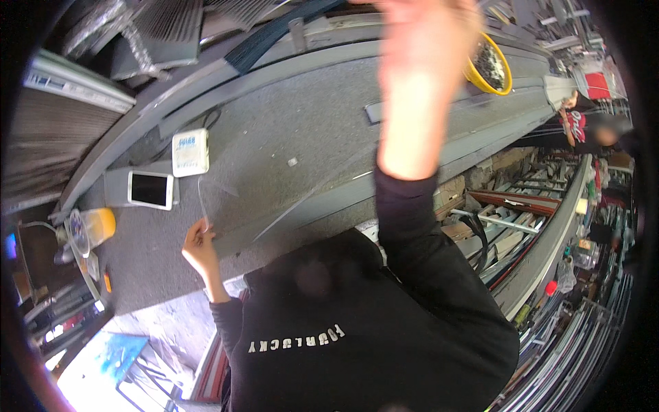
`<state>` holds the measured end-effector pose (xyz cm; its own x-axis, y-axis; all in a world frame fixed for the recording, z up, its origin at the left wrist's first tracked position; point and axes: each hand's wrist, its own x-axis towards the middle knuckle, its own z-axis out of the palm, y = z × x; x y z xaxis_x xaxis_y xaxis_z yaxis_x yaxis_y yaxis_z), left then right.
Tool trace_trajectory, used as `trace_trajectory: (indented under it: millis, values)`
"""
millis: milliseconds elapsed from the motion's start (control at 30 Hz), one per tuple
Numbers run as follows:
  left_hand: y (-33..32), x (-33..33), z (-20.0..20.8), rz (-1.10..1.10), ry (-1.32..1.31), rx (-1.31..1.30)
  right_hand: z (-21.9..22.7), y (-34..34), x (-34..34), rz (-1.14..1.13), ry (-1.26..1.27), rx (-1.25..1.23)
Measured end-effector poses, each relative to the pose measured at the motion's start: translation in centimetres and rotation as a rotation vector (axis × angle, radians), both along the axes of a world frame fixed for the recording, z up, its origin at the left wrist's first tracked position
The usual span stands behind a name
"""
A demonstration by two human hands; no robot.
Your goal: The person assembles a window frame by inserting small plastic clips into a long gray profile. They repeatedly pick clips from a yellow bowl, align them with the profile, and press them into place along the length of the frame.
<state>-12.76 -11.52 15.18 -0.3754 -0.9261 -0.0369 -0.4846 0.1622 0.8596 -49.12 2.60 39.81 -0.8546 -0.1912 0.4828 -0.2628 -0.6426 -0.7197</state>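
Observation:
My left hand is low over the grey work table, its fingers pinched together on a thin pale strand. That strand rises from the fingertips towards a small white box, and whether it joins the box I cannot make out. A white phone with a dark screen lies beside the box. High in front of me, my raised right hand is smeared by motion, and its fingers run past the upper edge. What it holds, if anything, does not show.
A yellow basket with dark and white bits stands beyond my right wrist. At the table's left end are a yellow-and-clear container and a small orange object. Long metal profiles are stacked at right. Another person is at far right.

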Motion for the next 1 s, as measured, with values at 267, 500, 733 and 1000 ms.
trace_trajectory:
  millis: [267, 500, 733, 1000]
  values:
    - [-4.0, -0.6, 4.4, 0.088, 0.125, 0.218, -4.6, 23.5, -28.0, -0.588, -0.195, 1.205]
    - [-1.2, -6.9, 11.6, -0.286, 0.043, 0.106, -4.0, 25.1, -34.7, -0.849, -0.262, 1.663]
    - [6.3, -13.2, 9.3, -0.497, 0.043, 0.181, -10.9, 8.8, -3.9, 1.01, 0.345, 1.208]
    - [7.8, -13.3, 6.0, -0.373, 0.004, 0.128, -18.1, 1.5, 7.8, 0.889, -0.602, 0.92]
